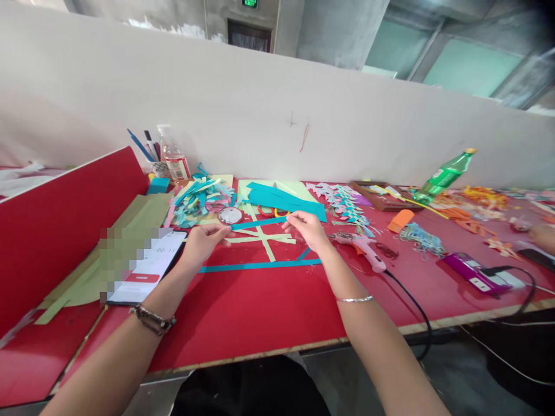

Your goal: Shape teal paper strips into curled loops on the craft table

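Observation:
Between my two hands a blue paper strip (259, 223) is stretched above the red table. My left hand (205, 241) pinches its left end, and my right hand (307, 228) pinches the right end. Below it, several pale green paper strips (264, 241) lie crossed over each other. Closer to me, a longer blue strip (260, 266) lies flat across the table. Wide blue paper pieces (281, 199) rest just behind my hands, partly covering scissors with red and yellow handles (281, 212). A round white-topped item (230, 215) sits beyond my left fingers.
A pink glue gun (361, 249) with a black cord lies right of my right wrist. A phone (150, 268) is by my left forearm. Paper scraps (203, 199), a clear bottle (176, 159), a leaning green bottle (446, 176) and a purple power strip (474, 273) stand around. Another person's hand (544, 238) shows far right.

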Demonstrator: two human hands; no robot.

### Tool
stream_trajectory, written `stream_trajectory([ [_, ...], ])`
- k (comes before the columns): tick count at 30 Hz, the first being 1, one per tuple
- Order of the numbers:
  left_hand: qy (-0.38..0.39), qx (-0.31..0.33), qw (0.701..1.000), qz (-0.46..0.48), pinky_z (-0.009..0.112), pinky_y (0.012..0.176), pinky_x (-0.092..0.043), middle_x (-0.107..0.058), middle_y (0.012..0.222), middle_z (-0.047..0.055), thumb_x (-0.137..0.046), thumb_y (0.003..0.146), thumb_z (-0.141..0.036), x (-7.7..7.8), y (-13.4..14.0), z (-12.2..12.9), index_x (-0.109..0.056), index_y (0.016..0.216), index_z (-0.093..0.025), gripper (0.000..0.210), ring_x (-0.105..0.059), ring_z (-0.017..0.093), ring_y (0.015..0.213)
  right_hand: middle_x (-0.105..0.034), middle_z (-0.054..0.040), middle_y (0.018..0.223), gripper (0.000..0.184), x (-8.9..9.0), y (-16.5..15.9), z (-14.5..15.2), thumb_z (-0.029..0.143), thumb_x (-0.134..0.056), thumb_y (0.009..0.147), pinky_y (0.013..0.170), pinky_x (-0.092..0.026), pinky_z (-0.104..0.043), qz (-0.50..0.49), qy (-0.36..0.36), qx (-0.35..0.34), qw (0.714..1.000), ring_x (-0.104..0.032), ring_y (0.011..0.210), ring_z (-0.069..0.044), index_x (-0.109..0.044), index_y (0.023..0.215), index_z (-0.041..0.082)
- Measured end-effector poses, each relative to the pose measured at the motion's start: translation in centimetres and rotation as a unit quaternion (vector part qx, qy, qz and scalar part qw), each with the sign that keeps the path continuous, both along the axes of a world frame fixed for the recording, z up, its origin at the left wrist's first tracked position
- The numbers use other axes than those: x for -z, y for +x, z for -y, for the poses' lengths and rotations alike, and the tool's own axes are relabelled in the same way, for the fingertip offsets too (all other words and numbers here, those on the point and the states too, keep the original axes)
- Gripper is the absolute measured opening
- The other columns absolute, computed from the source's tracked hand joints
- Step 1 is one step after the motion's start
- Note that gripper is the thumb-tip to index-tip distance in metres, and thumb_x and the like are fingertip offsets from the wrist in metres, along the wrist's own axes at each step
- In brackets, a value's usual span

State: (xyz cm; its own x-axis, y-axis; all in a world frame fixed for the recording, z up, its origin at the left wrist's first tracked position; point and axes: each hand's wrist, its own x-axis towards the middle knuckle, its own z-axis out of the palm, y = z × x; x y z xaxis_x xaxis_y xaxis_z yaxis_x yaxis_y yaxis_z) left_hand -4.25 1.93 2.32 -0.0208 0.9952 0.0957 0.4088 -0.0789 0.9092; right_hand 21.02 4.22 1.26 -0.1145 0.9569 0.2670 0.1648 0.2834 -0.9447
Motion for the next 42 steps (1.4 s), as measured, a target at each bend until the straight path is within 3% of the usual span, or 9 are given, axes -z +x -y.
stream_trajectory([
  [7, 0.016, -0.012, 1.0, 0.011, 0.021, 0.06, -0.039, -0.062, 0.047, -0.001, -0.057, 0.064, -0.041, -0.1, 0.4, 0.1, -0.065, 0.067, -0.016, 0.026, -0.055, 0.012, 0.053, -0.057, 0.0016, 0.059, 0.023, 0.0, -0.2, 0.0, 0.039, -0.048, 0.074, 0.057, -0.043, -0.023, 0.037, 0.054, 0.026, 0.998, -0.052, 0.052, -0.009, -0.049, 0.067, 0.018],
  [15, -0.015, 0.021, 1.0, -0.013, 0.021, 0.058, -0.04, -0.06, 0.046, -0.002, -0.054, 0.065, -0.045, 0.4, 0.0, -0.2, -0.065, 0.07, -0.016, 0.031, -0.056, 0.013, 0.05, -0.062, -0.0038, 0.069, 0.027, 0.4, 0.1, -0.1, 0.041, -0.042, 0.078, 0.058, -0.043, -0.027, 0.156, 0.081, 0.071, 0.982, -0.055, 0.058, -0.014, -0.055, 0.076, 0.018],
  [17, -0.017, 0.047, 0.996, -0.068, 0.021, 0.055, -0.039, -0.061, 0.048, -0.001, -0.051, 0.067, -0.047, 0.6, -0.1, -0.2, -0.065, 0.068, -0.017, 0.032, -0.056, 0.013, 0.05, -0.063, -0.0064, 0.081, 0.026, 0.4, 0.3, -0.1, 0.037, -0.04, 0.08, 0.068, -0.041, -0.03, 0.261, 0.135, 0.129, 0.947, -0.055, 0.073, -0.017, -0.057, 0.087, 0.018],
  [20, 0.005, 0.047, 0.976, -0.21, 0.022, 0.052, -0.037, -0.064, 0.058, 0.001, -0.047, 0.07, -0.047, 0.7, -0.3, -0.1, -0.064, 0.066, -0.02, 0.032, -0.058, 0.016, 0.056, -0.059, -0.0093, 0.097, 0.025, 0.4, 0.6, 0.0, 0.026, -0.037, 0.082, 0.079, -0.033, -0.037, 0.445, 0.173, 0.209, 0.854, -0.047, 0.092, -0.023, -0.058, 0.094, 0.019],
  [22, 0.024, 0.012, 0.952, -0.305, 0.023, 0.05, -0.035, -0.066, 0.071, 0.002, -0.047, 0.07, -0.045, 0.7, -0.3, 0.1, -0.063, 0.073, -0.022, 0.029, -0.06, 0.019, 0.065, -0.055, -0.0116, 0.103, 0.025, 0.7, 0.5, 0.1, 0.02, -0.036, 0.081, 0.078, -0.029, -0.04, 0.535, 0.144, 0.234, 0.799, -0.041, 0.098, -0.027, -0.06, 0.088, 0.018],
  [25, 0.067, -0.025, 0.918, -0.391, 0.023, 0.049, -0.035, -0.063, 0.095, 0.004, -0.045, 0.072, -0.042, 0.7, -0.1, 0.5, -0.056, 0.097, -0.024, 0.033, -0.059, 0.021, 0.077, -0.052, -0.0146, 0.104, 0.027, 1.1, 0.2, 0.1, 0.013, -0.033, 0.08, 0.074, -0.027, -0.039, 0.602, 0.084, 0.231, 0.76, -0.039, 0.099, -0.028, -0.059, 0.086, 0.017],
  [30, 0.134, -0.063, 0.879, -0.454, 0.023, 0.049, -0.037, -0.052, 0.113, 0.007, -0.038, 0.077, -0.039, 0.8, 0.6, 1.0, -0.046, 0.11, -0.022, 0.038, -0.056, 0.021, 0.087, -0.056, -0.0145, 0.091, 0.031, 1.3, -0.3, -0.1, 0.002, -0.031, 0.076, 0.073, -0.024, -0.038, 0.63, 0.036, 0.226, 0.742, -0.04, 0.097, -0.026, -0.049, 0.098, 0.013],
  [35, 0.144, -0.048, 0.88, -0.45, 0.022, 0.049, -0.037, -0.051, 0.111, 0.006, -0.039, 0.077, -0.037, 0.8, 0.9, 1.1, -0.046, 0.109, -0.022, 0.036, -0.055, 0.019, 0.088, -0.054, -0.0133, 0.095, 0.031, 1.2, -0.2, -0.4, -0.002, -0.037, 0.07, 0.073, -0.023, -0.036, 0.638, 0.054, 0.249, 0.727, -0.039, 0.097, -0.025, -0.048, 0.095, 0.013],
  [42, 0.165, -0.038, 0.886, -0.432, 0.021, 0.046, -0.035, -0.052, 0.107, 0.004, -0.039, 0.077, -0.034, 1.0, 0.9, 1.0, -0.049, 0.101, -0.023, 0.029, -0.056, 0.016, 0.079, -0.056, -0.0125, 0.089, 0.027, 1.4, -0.3, -0.7, -0.001, -0.033, 0.076, 0.073, -0.022, -0.035, 0.629, 0.034, 0.242, 0.737, -0.042, 0.095, -0.023, -0.048, 0.093, 0.013],
])
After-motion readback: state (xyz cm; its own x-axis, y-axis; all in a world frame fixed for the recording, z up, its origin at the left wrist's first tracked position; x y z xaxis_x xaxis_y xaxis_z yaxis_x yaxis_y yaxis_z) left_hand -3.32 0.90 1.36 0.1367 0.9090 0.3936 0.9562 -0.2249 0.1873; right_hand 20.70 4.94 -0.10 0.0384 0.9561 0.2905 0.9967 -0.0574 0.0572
